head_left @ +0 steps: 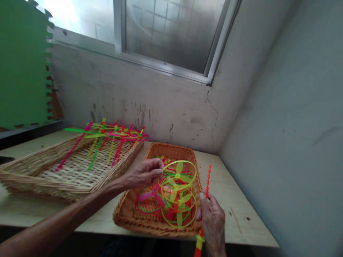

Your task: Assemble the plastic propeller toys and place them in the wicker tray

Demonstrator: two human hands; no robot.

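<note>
My left hand [149, 172] pinches the rim of a yellow ringed propeller [179, 167] between thumb and fingers. This propeller hangs above the smaller brown basket [125, 214], where more yellow, pink and orange propellers lie overlapping. In my right hand [213, 218], at the basket's right side, is an orange twisted stick [208, 178], held upright with its beaded end up. A yellow slider [199, 240] and an orange handle show below the hand. Part of the stick is hidden by my fingers. A pink propeller [146, 196] lies under my left hand.
A larger pale wicker basket [77, 192] stands on the left, with several assembled propeller sticks [104, 130] resting across its far end. Twisted sticks lie at the back of the smaller basket. Walls bound the wooden table [238, 200] behind and right; green foam mats [23, 67] stand left.
</note>
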